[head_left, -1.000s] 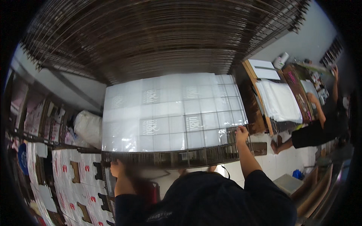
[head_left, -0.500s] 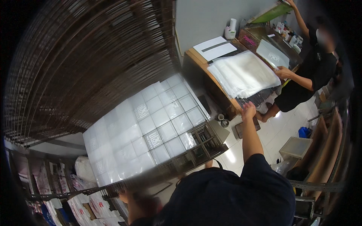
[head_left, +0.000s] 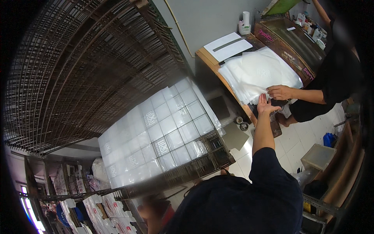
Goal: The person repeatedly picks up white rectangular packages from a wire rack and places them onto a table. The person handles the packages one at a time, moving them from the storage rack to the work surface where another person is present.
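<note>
My right hand [head_left: 266, 106] reaches out palm up, thumb and fingers apart, at the near corner of a stack of clear plastic bags [head_left: 249, 70]. Its fingertips are at the edge of the top bag, which bears a pale print; whether they touch it I cannot tell. A co-worker's hand [head_left: 280, 92] is at the same corner, just beyond mine. My left hand [head_left: 146, 210], low and blurred, is below the front edge of a wire drying rack [head_left: 212, 150]; its fingers do not show clearly. Printed clear bags [head_left: 156, 117] lie spread in rows over this rack.
Raised wire racks [head_left: 89, 66] slope over the left side. Beyond the bag stack are a white sheet with a grey strip [head_left: 228, 46], a white bottle [head_left: 244, 27] and a dark printing bench [head_left: 288, 39]. Small cans [head_left: 244, 126] stand below the table; a grey bin [head_left: 318, 157] is at right.
The co-worker's printed bag has come from the bench onto the stack. My right hand has turned palm up and opened towards it. My view has shifted slightly.
</note>
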`<state>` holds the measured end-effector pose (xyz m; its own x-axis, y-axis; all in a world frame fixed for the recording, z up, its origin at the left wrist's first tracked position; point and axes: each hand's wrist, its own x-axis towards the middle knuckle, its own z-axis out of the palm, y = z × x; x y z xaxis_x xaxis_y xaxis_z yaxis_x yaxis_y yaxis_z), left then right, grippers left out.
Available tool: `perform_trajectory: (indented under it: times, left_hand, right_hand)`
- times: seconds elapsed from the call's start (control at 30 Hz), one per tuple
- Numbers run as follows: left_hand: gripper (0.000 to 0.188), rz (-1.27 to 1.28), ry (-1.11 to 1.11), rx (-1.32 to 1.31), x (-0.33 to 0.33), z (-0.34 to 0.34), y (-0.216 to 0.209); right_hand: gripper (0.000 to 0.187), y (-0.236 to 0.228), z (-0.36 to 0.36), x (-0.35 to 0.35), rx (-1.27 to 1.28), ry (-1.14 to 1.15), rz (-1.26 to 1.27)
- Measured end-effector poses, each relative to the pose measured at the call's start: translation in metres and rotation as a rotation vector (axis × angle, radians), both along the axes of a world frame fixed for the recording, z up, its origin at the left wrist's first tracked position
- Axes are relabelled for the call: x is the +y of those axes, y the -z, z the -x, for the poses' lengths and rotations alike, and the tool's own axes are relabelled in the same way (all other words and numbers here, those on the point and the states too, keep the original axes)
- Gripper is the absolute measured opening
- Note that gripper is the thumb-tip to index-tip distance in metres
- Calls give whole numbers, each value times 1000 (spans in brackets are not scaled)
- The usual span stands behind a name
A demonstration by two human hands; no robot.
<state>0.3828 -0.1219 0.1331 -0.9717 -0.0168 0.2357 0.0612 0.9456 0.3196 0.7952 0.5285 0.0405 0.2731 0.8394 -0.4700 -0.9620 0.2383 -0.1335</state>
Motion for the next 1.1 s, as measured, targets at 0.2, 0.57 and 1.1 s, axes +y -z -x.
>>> perform_trajectory:
  times: [0.2, 0.57, 1.1]
  left_hand:
    - [31, -221, 75, 119, 3, 24, -1]
    - [18, -649, 614, -379, 166, 27, 23]
    - [49, -888, 793, -2259, 406, -182, 29]
  right_hand:
    - [49, 29, -15, 59, -309, -183, 295]
    - [37, -125, 44, -45, -831, -158, 129]
    - [56, -310, -35, -277, -1288, -315, -124]
